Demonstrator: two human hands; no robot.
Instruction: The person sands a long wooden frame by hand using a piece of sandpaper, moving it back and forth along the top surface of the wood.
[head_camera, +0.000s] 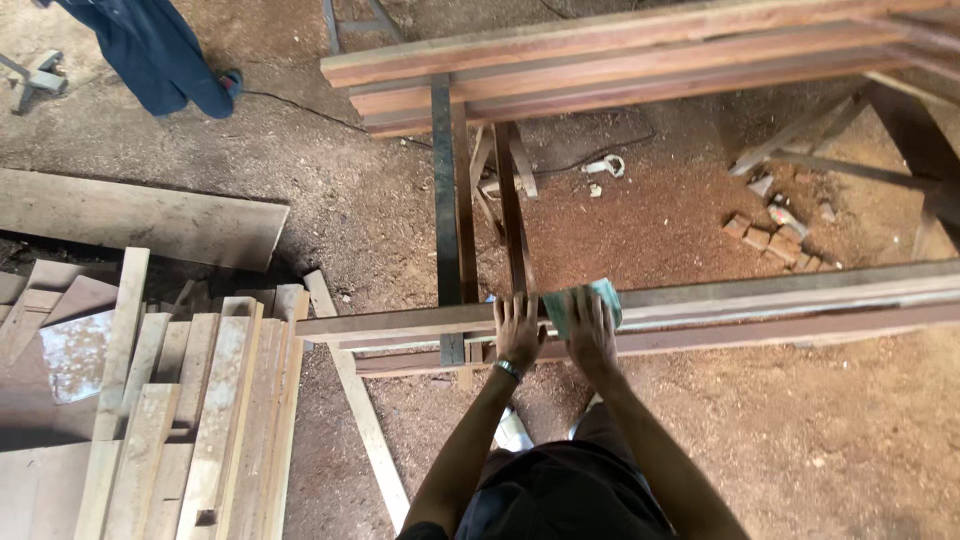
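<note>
Through the head camera I looked straight down at both of my hands, which rested on a long reddish plank (760, 300) running from the middle of the frame out to the right edge. My left hand (518, 330) lay flat on the plank's top face, fingers straight and slightly spread, a watch at the wrist. Just beside it, my right hand (592, 328) pressed down on a greenish sheet of sandpaper (583, 300), its fingers close together on top of the sheet; one corner of the sheet stuck out to the right past my fingertips. The hands were near each other but not touching.

The plank rested across a dark metal trestle (446, 200) in the centre of the frame. In the upper part of the frame, more long planks (620, 60) lay stacked across the same support. At lower left sat a pile of pale, short boards (190, 400). The floor was covered in reddish sawdust (800, 430), with small wood offcuts (775, 240) scattered at right. In the upper left corner I could see another person's leg in blue trousers (160, 50).
</note>
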